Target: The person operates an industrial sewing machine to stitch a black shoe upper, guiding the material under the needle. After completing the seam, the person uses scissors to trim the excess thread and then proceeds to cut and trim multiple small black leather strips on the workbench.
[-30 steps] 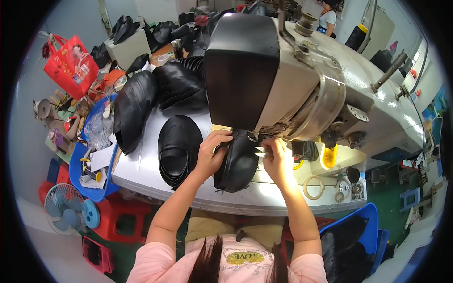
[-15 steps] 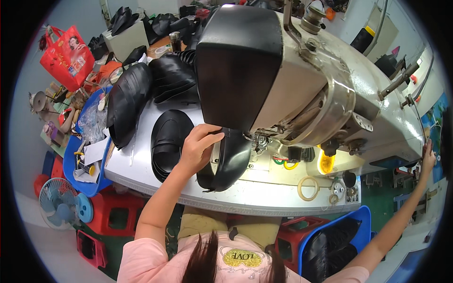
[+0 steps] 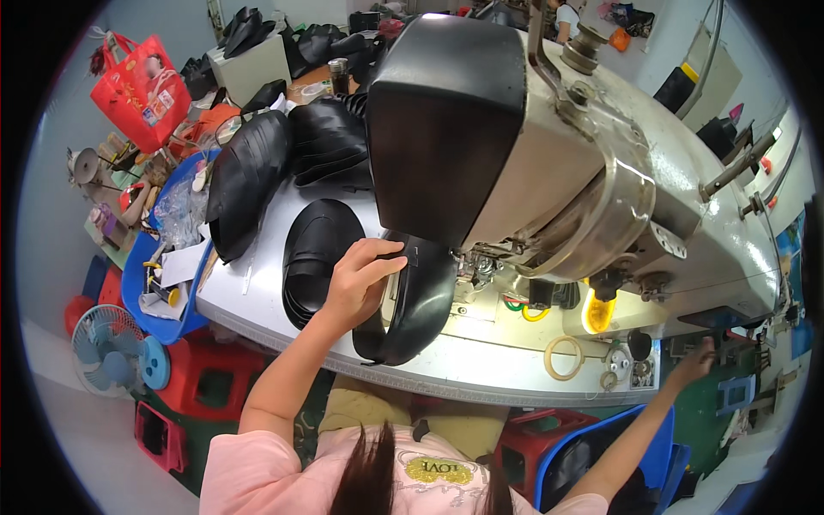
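Note:
My left hand (image 3: 362, 281) pinches the upper edge of a curved black leather shoe upper (image 3: 422, 300) between thumb and fingers. This piece stands by the needle area of a large pale sewing machine (image 3: 592, 163), its far end partly hidden under the machine's black head cover (image 3: 446, 129). My right hand (image 3: 689, 366) is in the air off the table's right end, below the machine's rear end. It looks blurred and its fingers do not show clearly. Left of my left hand lies a stack of black shoe uppers (image 3: 322, 240) on the pale table (image 3: 257, 292).
More black uppers (image 3: 249, 184) lie at the table's left. Beside them stands a blue basin (image 3: 163, 318) with scraps. A tape ring (image 3: 563, 358) lies near the front edge. Below right, a blue bin (image 3: 661, 446) holds black pieces. A fan (image 3: 107, 352) and red stools (image 3: 206, 378) stand left.
My right hand has come away from the machine's far right end and moved down and leftward. The left hand keeps its hold on the shoe upper, which has swung slightly toward me.

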`<state>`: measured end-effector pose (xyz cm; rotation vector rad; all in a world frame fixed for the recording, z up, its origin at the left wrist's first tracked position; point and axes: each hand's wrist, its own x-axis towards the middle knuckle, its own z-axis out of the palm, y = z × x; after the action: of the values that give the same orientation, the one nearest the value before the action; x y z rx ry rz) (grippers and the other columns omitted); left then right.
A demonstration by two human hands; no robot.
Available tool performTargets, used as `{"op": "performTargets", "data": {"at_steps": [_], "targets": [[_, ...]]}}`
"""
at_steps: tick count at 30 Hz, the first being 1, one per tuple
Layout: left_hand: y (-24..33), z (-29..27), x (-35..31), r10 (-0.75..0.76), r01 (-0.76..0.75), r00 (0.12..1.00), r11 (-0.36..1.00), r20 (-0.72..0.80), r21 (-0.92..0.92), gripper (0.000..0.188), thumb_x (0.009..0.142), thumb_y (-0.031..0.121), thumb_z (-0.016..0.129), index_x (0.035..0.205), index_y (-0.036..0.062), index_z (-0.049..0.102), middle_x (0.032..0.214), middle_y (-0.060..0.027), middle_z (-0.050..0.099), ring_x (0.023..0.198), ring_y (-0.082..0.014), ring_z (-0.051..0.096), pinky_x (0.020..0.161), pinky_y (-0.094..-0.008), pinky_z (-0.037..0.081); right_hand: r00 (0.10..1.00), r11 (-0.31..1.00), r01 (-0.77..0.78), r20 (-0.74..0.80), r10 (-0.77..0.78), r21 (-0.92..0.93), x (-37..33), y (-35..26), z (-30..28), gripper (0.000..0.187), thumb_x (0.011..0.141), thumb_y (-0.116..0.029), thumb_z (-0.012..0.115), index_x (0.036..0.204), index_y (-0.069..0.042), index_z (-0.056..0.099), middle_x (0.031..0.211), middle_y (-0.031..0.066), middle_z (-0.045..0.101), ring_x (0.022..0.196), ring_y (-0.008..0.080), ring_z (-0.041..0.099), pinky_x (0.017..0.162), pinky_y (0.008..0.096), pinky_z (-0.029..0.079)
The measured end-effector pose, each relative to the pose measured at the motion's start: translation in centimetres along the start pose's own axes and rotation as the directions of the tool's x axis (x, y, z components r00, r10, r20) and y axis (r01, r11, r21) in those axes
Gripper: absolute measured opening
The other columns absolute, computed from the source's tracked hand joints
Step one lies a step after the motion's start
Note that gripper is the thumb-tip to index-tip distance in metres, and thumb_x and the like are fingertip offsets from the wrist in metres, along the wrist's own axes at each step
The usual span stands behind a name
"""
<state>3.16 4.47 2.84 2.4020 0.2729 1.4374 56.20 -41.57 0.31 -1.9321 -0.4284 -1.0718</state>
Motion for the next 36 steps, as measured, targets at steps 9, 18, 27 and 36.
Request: {"op": "performTargets", "data": {"at_steps": [9, 18, 27, 36], "targets": [[4.5, -1.7, -0.1, -0.029, 0.03, 0.999, 0.997, 0.021, -0.069, 0.03, 0.067, -0.013, 0.056, 0.091, 0.0021, 0.065, 0.095, -0.0147, 0.063, 0.079, -0.0299, 0.061, 0.067, -0.0344, 0.05, 0.895, 0.922, 0.371, -0.307, -0.324, 0.111, 1.1, -19.5, -4.6, 0.018, 0.093, -0.006, 0.05, 0.105, 0.003, 0.061, 0.103, 0.0122, 0.065, 0.084, 0.0181, 0.062, 0.073, 0.0283, 0.049], [4.4, -1.3, -0.4, 0.02, -0.019, 1.0, 1.0, 0.02, -0.005, 0.027, 0.067, -0.013, 0.061, 0.09, 0.0017, 0.065, 0.095, -0.0132, 0.063, 0.087, -0.0288, 0.06, 0.071, -0.0327, 0.05, 0.37, 0.097, -0.92, 0.924, -0.099, 0.379, -23.5, -30.0, 8.8, 0.033, 0.095, -0.038, 0.042, 0.083, -0.009, 0.052, 0.067, 0.0064, 0.057, 0.04, 0.0115, 0.038, 0.037, 0.0232, 0.028], [4.7, -0.4, -1.1, 0.076, -0.078, 0.997, 0.991, 0.026, 0.107, 0.028, 0.064, -0.005, 0.064, 0.089, 0.0067, 0.067, 0.1, -0.0086, 0.064, 0.085, -0.0256, 0.055, 0.072, -0.0334, 0.044, 0.572, 0.366, -0.773, 0.819, 0.05, 0.517, -23.3, -40.9, 8.7, 0.02, 0.085, -0.015, 0.06, 0.097, -0.002, 0.051, 0.065, 0.001, 0.052, 0.046, 0.0056, 0.042, 0.042, 0.0206, 0.033], [4.3, 3.0, 0.7, 0.247, -0.26, 0.961, 0.96, 0.12, 0.104, 0.025, 0.065, 0.002, 0.065, 0.089, 0.0073, 0.066, 0.103, -0.0087, 0.062, 0.085, -0.0243, 0.056, 0.069, -0.034, 0.042, 0.728, 0.702, -0.266, 0.615, -0.303, 0.661, -22.2, -37.7, 4.5, 0.018, 0.086, -0.003, 0.057, 0.102, 0.001, 0.055, 0.074, 0.0045, 0.057, 0.054, 0.0087, 0.048, 0.049, 0.0222, 0.039]]}}
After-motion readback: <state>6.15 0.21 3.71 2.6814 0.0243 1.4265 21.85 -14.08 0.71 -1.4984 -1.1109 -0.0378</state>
